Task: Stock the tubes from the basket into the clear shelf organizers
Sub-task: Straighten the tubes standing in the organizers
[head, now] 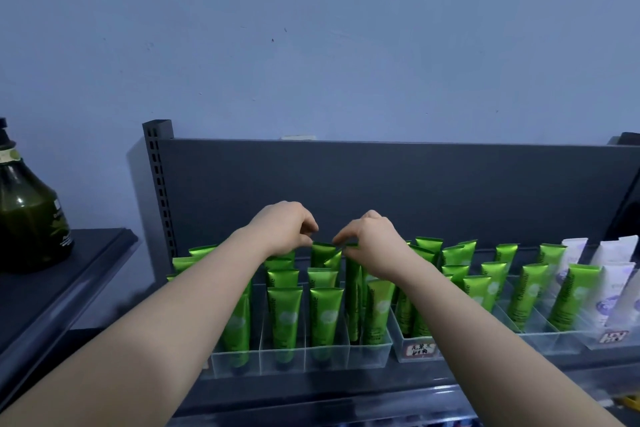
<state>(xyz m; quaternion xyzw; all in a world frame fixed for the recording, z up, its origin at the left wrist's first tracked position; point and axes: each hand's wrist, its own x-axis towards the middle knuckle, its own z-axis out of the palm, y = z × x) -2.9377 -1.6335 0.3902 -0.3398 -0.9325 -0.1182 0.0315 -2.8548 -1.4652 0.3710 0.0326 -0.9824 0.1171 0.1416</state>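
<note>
Grip: left hand (287,230) and right hand (375,246) each pinch a crimped top among the green tubes (323,312), back row of the clear organizer (374,354).
Tip: I'd seat them upright, labels forward, without knocking neighbours.
Count: thirty-ish green, four white tubes (614,251), one bottle (27,211); arms hide some.
Basket: not in view.

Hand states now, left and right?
Left hand pinches crimped top of glossy green plastic tube.
Right hand pinches top of neighbouring tall green tube.
</note>
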